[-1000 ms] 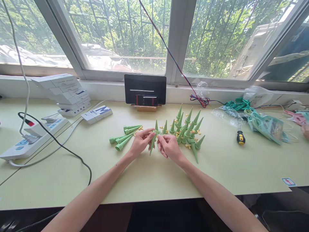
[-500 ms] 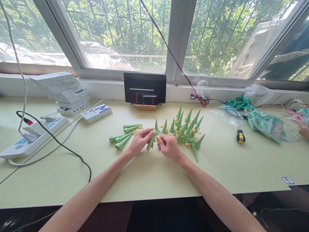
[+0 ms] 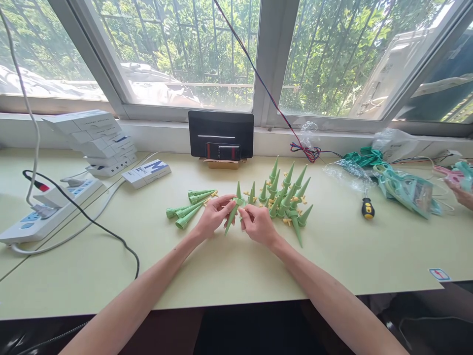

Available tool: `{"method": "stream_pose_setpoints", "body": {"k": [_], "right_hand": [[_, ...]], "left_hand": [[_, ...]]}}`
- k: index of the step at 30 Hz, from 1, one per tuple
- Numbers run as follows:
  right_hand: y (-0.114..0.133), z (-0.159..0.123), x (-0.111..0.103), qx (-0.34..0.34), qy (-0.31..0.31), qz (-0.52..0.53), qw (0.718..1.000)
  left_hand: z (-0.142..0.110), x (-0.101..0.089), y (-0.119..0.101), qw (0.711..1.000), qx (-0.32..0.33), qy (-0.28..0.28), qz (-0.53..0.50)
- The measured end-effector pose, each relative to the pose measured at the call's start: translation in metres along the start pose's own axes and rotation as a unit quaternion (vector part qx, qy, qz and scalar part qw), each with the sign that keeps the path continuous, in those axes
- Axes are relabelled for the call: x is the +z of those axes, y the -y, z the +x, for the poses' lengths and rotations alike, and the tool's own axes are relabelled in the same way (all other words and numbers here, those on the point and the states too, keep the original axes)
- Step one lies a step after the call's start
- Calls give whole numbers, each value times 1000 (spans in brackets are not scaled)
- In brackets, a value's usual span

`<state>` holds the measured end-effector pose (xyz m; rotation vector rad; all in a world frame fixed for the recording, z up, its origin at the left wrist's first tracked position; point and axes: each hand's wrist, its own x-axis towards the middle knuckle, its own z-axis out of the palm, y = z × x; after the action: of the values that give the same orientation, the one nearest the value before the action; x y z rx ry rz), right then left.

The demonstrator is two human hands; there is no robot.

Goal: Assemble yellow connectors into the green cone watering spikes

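Observation:
My left hand [image 3: 213, 215] pinches the wide end of a green plastic cone spike [image 3: 231, 217], whose tip points down toward me. Right beside it, my right hand [image 3: 257, 224] has its fingers closed at the same end of the spike, on a small part I cannot make out. Behind my hands stands a cluster of upright green spikes [image 3: 286, 195] with small yellow pieces among them. Several green spikes lying on their sides [image 3: 187, 208] rest to the left of my left hand.
A power strip [image 3: 44, 209] with cables lies at the left, with stacked white boxes [image 3: 99, 143] behind it. A tablet and phone on a stand [image 3: 220, 140] lean at the window. A screwdriver [image 3: 366, 207] and plastic bags [image 3: 402, 190] lie right. Another person's hand [image 3: 461, 194] shows at the right edge.
Both hands stay closed on the same spike; its tip has swung slightly to the left. The other person's hand at the right edge has shifted a little.

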<state>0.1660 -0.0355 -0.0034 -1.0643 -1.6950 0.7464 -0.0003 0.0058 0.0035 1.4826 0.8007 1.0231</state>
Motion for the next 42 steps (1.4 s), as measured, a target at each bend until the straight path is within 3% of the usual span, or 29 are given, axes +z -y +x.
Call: {"method": "stream_pose_setpoints", "body": {"k": [5,11,22,31,42], "right_hand": [[7,-2,2,76,-5,88,993],[8,-1,3,138,6,224,965],[6,2,6,144,-1,258,955],[8,0,9,105,-2,253,962],[3,2,9,100,4,257,961]], "left_hand": [[0,2,-1,1000,14,-3,4],[1,2,2,999,34,-12,20],[1,3,-2,998,35,-23,51],[-2,3,-16,997,0,29,69],[-2,4,-15,994,-15,43,98]]}}
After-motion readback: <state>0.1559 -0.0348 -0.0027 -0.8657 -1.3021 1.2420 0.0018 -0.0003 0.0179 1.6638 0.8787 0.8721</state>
